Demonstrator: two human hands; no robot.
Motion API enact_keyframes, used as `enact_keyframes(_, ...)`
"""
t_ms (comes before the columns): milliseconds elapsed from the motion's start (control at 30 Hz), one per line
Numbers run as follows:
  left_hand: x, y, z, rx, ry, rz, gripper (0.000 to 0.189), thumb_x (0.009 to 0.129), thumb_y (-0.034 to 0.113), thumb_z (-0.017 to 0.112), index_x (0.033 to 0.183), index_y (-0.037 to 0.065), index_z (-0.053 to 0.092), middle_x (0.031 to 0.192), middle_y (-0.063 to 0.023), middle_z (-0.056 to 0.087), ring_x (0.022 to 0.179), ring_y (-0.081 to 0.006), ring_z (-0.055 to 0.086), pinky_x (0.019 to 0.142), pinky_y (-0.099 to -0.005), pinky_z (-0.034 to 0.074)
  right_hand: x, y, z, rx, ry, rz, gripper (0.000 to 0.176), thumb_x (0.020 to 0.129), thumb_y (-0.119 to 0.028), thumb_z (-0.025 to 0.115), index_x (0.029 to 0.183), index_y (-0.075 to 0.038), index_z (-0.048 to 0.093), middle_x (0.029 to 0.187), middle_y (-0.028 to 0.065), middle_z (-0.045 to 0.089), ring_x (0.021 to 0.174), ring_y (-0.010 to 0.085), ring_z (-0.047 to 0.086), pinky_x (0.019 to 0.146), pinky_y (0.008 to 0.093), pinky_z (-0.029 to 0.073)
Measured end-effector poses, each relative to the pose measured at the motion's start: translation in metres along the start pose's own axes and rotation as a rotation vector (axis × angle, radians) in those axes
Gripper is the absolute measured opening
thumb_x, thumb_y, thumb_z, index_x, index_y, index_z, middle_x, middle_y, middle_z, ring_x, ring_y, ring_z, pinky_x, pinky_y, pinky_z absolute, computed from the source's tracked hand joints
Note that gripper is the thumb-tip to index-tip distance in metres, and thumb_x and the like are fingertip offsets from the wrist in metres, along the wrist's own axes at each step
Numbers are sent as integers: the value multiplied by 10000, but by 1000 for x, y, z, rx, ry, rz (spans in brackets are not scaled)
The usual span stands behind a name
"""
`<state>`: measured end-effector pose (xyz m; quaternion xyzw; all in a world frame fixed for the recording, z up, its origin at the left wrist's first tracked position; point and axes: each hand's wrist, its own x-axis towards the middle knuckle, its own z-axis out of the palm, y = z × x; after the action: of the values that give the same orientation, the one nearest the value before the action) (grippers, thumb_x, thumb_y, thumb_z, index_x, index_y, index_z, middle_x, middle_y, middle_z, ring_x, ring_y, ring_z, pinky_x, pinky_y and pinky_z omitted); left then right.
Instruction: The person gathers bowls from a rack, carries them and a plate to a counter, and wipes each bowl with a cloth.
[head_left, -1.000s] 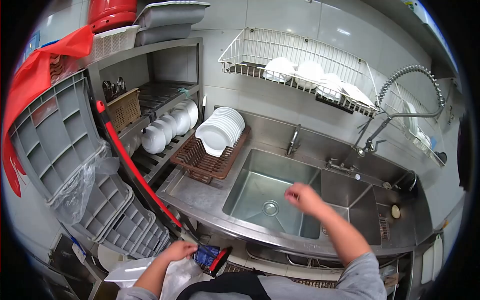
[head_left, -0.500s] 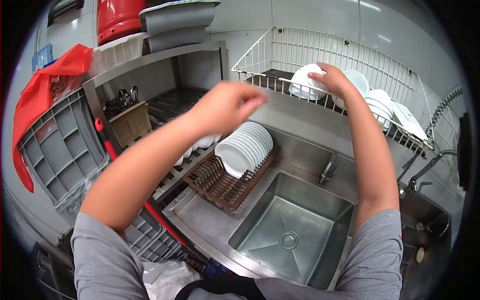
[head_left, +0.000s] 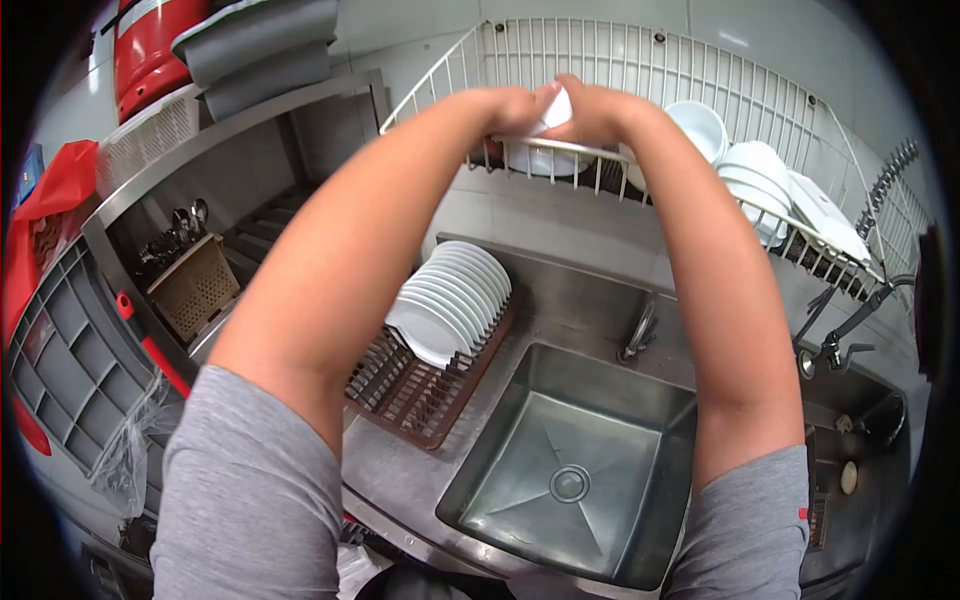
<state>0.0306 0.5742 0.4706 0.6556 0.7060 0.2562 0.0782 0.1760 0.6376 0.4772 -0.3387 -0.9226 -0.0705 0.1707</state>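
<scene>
In the head view my left hand (head_left: 517, 110) and my right hand (head_left: 592, 112) meet inside the front of a white wire rack (head_left: 735, 75). Between them shows a sliver of a white bowl (head_left: 556, 110), gripped from either side; the rest of it is hidden behind my hands. Lower down, more white dishware (head_left: 545, 160) shows through the rack's front wires. To the right of my right forearm stand an upright white bowl (head_left: 697, 130) and a nested stack of white bowls (head_left: 755, 185).
Below the rack is a steel sink (head_left: 570, 430) with a faucet (head_left: 638, 330). White plates (head_left: 450, 300) stand in a brown dish rack (head_left: 435, 425) beside it. At left sit a cutlery basket (head_left: 195, 285) and a grey crate (head_left: 75, 350). A spray hose (head_left: 885, 185) hangs at right.
My left hand has moved up and right to the bowl in the wire rack. My right hand has shifted left with the bowl. The view has turned slightly.
</scene>
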Motion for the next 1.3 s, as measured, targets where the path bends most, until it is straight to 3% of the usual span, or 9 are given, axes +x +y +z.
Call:
enact_keyframes(100,7,0,-9,-72,-76,-101,858,907,733,199,1139,18,613,886,-187,648,627,-273,620,578,-391,509,5,-2,4,100,5,-2,1100,672,-595,761,1436,24,267,1235,274,577,1113,384,594,936,431,485)
enact_keyframes(267,24,-2,-1,5,26,-115,890,894,763,192,1299,42,521,1253,-198,511,1115,-282,499,872,-462,461,15,-7,12,204,114,113,1012,748,-527,738,1389,97,264,1178,301,580,965,355,657,731,404,576)
enact_keyframes(433,37,-16,-6,-403,53,-97,826,931,699,253,1412,35,356,1299,-177,452,1053,-267,531,833,-446,511,27,4,15,393,170,213,1000,781,-548,700,1363,148,280,1206,311,557,900,342,680,577,387,592)
enact_keyframes(567,36,-14,-1,-758,285,-86,634,998,428,382,1441,9,209,1157,-197,468,937,-244,600,749,-340,579,37,12,25,381,243,199,1137,719,-635,717,1461,62,209,1276,330,507,1015,379,649,618,409,594)
enact_keyframes(667,41,-16,-3,-985,380,-12,409,947,99,314,1317,-75,338,1123,-231,534,932,-299,645,780,-348,588,27,3,27,21,236,191,1174,626,-612,789,1508,-98,209,1364,328,420,1137,419,575,895,473,525)
enact_keyframes(800,36,-29,-8,-729,218,125,390,892,-50,378,1261,-35,505,1114,-169,622,932,-197,641,778,-261,554,22,-9,19,82,138,284,998,691,-441,777,1499,-183,253,1366,310,396,1140,440,560,960,447,487)
enact_keyframes(967,30,-37,-10,-237,107,190,539,859,50,584,1376,181,502,1137,-49,660,989,-149,604,808,-291,495,27,-7,24,-65,322,295,762,765,-173,684,1443,-249,344,1333,291,410,1097,457,574,943,451,493)
enact_keyframes(1067,42,-50,3,182,414,354,435,881,225,645,1308,233,564,1118,-100,674,1005,-260,621,840,-374,487,34,5,29,-11,356,97,756,768,-258,731,1430,-208,370,1283,259,488,1080,414,593,905,448,502)
enact_keyframes(1300,37,-70,-17,-12,293,316,316,913,310,616,1142,97,665,1019,-152,690,900,-263,663,814,-367,502,5,-10,16,654,59,-31,899,687,-481,818,1408,-147,397,1140,116,586,976,212,557,744,358,491)
